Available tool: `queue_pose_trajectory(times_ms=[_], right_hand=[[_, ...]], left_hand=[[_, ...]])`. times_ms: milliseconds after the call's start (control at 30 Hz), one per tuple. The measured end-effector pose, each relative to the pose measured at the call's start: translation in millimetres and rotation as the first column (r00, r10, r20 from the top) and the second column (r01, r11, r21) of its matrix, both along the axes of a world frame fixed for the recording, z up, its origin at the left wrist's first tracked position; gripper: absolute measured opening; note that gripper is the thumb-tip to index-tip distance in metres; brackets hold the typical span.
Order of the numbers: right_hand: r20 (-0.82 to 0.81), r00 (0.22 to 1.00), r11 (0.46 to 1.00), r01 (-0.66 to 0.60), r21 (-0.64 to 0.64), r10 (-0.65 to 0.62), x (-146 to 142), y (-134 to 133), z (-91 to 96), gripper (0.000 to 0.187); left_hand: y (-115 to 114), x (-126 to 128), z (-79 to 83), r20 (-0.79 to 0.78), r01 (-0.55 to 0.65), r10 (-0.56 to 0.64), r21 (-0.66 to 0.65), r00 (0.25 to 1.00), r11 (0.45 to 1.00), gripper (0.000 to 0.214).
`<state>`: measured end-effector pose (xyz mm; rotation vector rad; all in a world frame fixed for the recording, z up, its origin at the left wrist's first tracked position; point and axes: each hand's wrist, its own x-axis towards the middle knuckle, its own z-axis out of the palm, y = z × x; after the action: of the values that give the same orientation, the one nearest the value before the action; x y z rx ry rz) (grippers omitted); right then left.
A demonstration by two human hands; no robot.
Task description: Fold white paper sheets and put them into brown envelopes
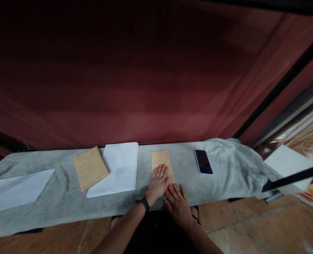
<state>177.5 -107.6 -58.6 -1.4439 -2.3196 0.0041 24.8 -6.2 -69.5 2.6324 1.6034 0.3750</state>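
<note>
A single brown envelope point(161, 159) lies lengthwise on the grey cloth point(66, 204) in front of me. My left hand point(158, 182), with a black band at the wrist, lies flat on the envelope's near half with fingers stretched out. My right hand point(178, 204) rests flat just beside and below it, fingers spread, touching the envelope's near end and the cloth. Neither hand grips anything.
A stack of brown envelopes point(90, 168) and a stack of white paper point(118, 169) lie to the left. Another white sheet point(16, 190) sits at the far left. A black phone point(203, 162) lies to the right. A dark red curtain hangs behind. Tiled floor lies below.
</note>
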Motion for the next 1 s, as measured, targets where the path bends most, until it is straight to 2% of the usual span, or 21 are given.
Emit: queue_pose_trajectory(times_ms=[200,300,367,600,767,1000], right_hand=[[-0.004,1.0,1.0,0.001,-0.009,-0.001,1,1,4.3,0.045],[0.003,1.0,1.0,-0.002,-0.018,0.002,1,1,5.2,0.046],[0.002,1.0,1.0,-0.002,-0.026,0.002,1,1,5.9,0.045],[-0.009,1.0,0.999,0.009,-0.039,-0.009,0,0,7.6,0.044],[-0.003,1.0,0.998,0.014,-0.065,-0.015,0,0,6.0,0.042],[0.027,1.0,0.999,0.011,-0.04,-0.01,1,-1,-0.3,0.039]], left_hand=[[48,20,-2.0,0.033,-0.039,0.04,-0.023,0.999,0.999,0.06],[60,25,-1.8,0.055,-0.053,0.054,-0.033,0.997,0.998,0.061],[60,25,-1.8,0.052,-0.045,0.048,-0.047,0.997,0.998,0.06],[33,14,-0.7,0.06,0.018,-0.018,0.013,0.998,1.0,0.053],[14,4,7.7,0.036,0.072,-0.072,-0.003,0.997,0.997,0.05],[-31,-17,18.3,0.035,0.133,-0.131,-0.047,0.991,0.99,0.056]])
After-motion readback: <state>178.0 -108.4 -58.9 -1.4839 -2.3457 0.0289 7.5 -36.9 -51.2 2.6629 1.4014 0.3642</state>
